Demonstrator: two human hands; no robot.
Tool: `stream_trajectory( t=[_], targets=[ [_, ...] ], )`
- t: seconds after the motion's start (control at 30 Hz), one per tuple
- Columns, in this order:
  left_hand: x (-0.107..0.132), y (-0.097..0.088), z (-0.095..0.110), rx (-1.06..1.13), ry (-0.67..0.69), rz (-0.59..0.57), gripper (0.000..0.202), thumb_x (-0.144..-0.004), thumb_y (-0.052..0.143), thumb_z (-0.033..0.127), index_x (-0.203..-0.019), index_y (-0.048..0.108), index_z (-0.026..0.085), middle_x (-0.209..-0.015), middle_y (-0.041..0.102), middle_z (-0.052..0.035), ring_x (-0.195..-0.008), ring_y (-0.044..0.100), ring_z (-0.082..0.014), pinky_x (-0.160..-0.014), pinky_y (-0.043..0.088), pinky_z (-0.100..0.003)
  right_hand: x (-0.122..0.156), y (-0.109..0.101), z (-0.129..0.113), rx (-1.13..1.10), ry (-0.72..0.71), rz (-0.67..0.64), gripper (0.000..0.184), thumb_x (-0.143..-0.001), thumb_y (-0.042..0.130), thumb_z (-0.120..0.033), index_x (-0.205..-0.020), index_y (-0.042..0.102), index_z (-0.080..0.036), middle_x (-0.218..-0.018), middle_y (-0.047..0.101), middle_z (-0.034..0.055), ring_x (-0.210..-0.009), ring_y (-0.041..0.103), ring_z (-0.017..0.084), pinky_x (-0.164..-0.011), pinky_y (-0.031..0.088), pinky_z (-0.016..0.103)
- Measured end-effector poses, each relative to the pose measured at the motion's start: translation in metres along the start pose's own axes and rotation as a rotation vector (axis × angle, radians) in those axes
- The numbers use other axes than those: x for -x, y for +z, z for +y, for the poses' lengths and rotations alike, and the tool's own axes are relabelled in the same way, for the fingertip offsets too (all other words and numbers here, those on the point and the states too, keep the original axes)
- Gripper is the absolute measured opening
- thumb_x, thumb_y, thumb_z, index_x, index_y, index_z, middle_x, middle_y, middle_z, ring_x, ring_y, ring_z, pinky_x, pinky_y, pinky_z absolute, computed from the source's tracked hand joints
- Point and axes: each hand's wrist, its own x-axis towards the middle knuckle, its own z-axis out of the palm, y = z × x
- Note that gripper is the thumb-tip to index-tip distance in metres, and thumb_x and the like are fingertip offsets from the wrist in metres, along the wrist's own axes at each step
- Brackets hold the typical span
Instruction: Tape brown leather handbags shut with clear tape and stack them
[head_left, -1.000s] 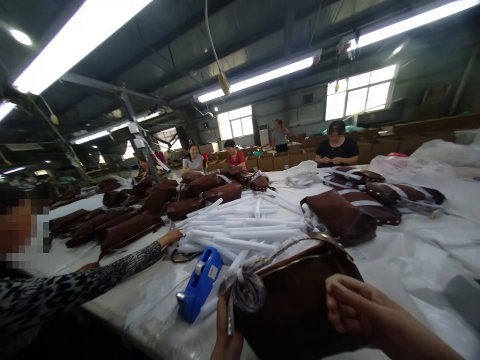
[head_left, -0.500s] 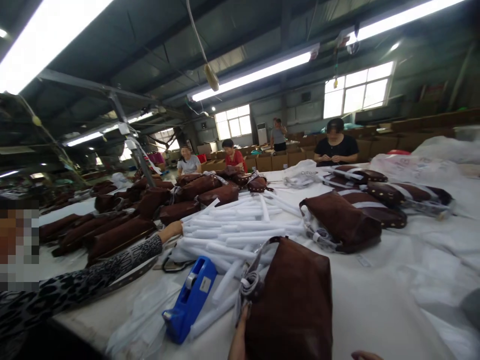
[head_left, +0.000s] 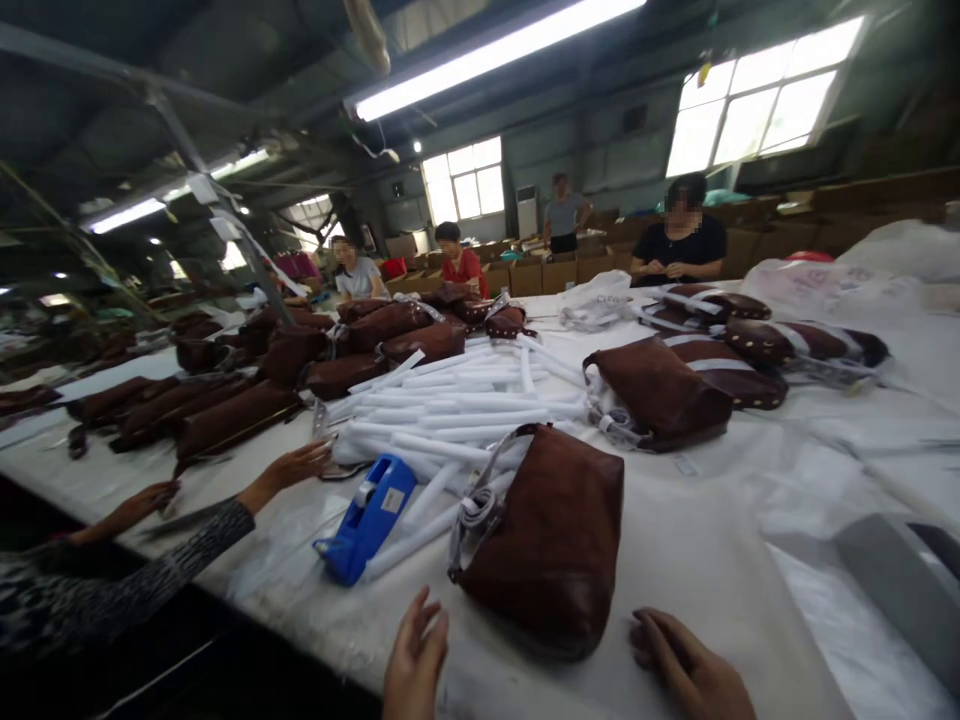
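Note:
A dark brown leather handbag point(head_left: 551, 540) stands on the white table in front of me. A strap wrapped in clear film is coiled at its left side. My left hand point(head_left: 417, 650) is just left of the bag's lower edge, apart from it, holding nothing, fingers spread and partly curled. To the right of the bag lies my right hand point(head_left: 686, 655), loosely bent and open near the table surface, not touching the bag. A blue tape dispenser point(head_left: 367, 518) sits beyond my left hand.
White foam tubes point(head_left: 457, 410) are piled behind the bag. Another brown handbag point(head_left: 664, 390) lies at back right, more brown bags point(head_left: 232, 415) at left. A co-worker's hands point(head_left: 289, 470) reach in from the left. A grey object point(head_left: 900, 590) is at right.
My left hand has let go of the handbag and moved away from its side. My right hand has come further into view. The view has tilted down; the co-worker's arm has drawn back.

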Motion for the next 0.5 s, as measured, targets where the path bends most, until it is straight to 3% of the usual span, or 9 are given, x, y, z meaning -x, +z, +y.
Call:
stream_trajectory(
  t=[0.07, 0.13, 0.23, 0.33, 0.5],
  targets=[
    [0.021, 0.008, 0.033, 0.186, 0.016, -0.009, 0.038, -0.081, 0.069, 0.018, -0.118, 0.066, 0.021, -0.123, 0.063, -0.0064, -0.093, 0.062, -0.0097, -0.076, 0.051, -0.016, 0.002, -0.001, 0.000, 0.046, -0.014, -0.001, 0.053, -0.080, 0.053, -0.069, -0.103, 0.071, -0.026, -0.090, 0.079, 0.0026, -0.083, 0.076, 0.024, -0.079, 0.061, 0.029],
    [0.040, 0.022, 0.067, 0.374, 0.046, -0.153, 0.034, -0.083, 0.064, 0.015, -0.117, 0.067, 0.015, -0.107, 0.065, -0.0071, -0.071, 0.055, -0.0061, -0.065, 0.050, -0.016, 0.002, -0.002, 0.001, 0.095, -0.026, 0.000, 0.053, -0.080, 0.052, -0.069, -0.105, 0.070, -0.026, -0.091, 0.079, 0.0027, -0.087, 0.075, 0.025, -0.082, 0.061, 0.032],
    [0.062, 0.042, 0.101, 0.526, 0.088, -0.353, 0.036, -0.083, 0.061, 0.016, -0.118, 0.066, 0.011, -0.097, 0.064, -0.0064, -0.063, 0.047, -0.0054, -0.057, 0.046, -0.016, 0.002, -0.004, 0.006, 0.153, -0.014, -0.004, 0.056, -0.079, 0.050, -0.071, -0.106, 0.069, -0.026, -0.089, 0.079, 0.0017, -0.090, 0.075, 0.027, -0.080, 0.061, 0.034],
    [0.080, 0.053, 0.110, 0.556, 0.114, -0.463, 0.040, -0.079, 0.063, 0.013, -0.118, 0.067, 0.012, -0.098, 0.063, -0.0059, -0.065, 0.045, -0.0056, -0.059, 0.045, -0.016, 0.001, -0.007, 0.010, 0.166, -0.004, -0.002, 0.057, -0.078, 0.049, -0.072, -0.106, 0.069, -0.027, -0.087, 0.079, 0.0015, -0.090, 0.075, 0.028, -0.078, 0.061, 0.034],
    [0.094, 0.056, 0.109, 0.502, 0.147, -0.546, 0.049, -0.071, 0.068, 0.008, -0.120, 0.067, 0.015, -0.100, 0.062, -0.0044, -0.066, 0.043, -0.0044, -0.062, 0.045, -0.015, 0.000, -0.008, 0.014, 0.153, -0.022, 0.007, 0.057, -0.079, 0.050, -0.072, -0.106, 0.069, -0.026, -0.089, 0.079, 0.0028, -0.087, 0.075, 0.028, -0.076, 0.062, 0.034]
  ],
)
